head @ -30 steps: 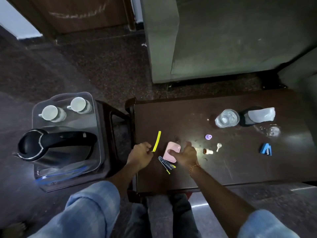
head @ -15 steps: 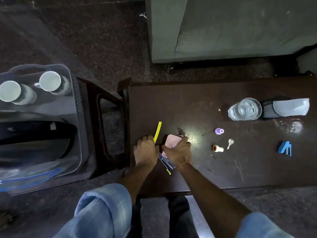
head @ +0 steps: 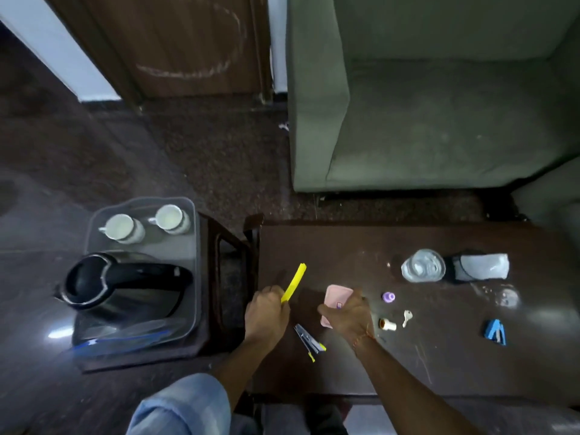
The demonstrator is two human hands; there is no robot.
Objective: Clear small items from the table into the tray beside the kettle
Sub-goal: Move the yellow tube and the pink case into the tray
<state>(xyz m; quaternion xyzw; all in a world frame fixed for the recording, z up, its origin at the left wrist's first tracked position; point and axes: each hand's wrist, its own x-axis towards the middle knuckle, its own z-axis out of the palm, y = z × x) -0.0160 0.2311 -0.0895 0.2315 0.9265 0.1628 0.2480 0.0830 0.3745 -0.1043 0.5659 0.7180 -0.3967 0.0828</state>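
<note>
Right hand [head: 343, 313] covers near half of pink item [head: 337, 295]; its kind not determinable. Lower end of yellow strip [head: 294, 282] hidden inside left hand [head: 266, 315]. Table [head: 345, 252] cut at right frame edge. Small pale item [head: 387, 324] and purple piece [head: 388, 297] too small to identify. Both sleeves cropped at bottom edge.

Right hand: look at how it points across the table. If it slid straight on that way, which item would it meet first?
The right hand points up and left, gripping the pink tray-like piece. Beyond that, the way looks free across the bare table, though depth is unclear.
</note>
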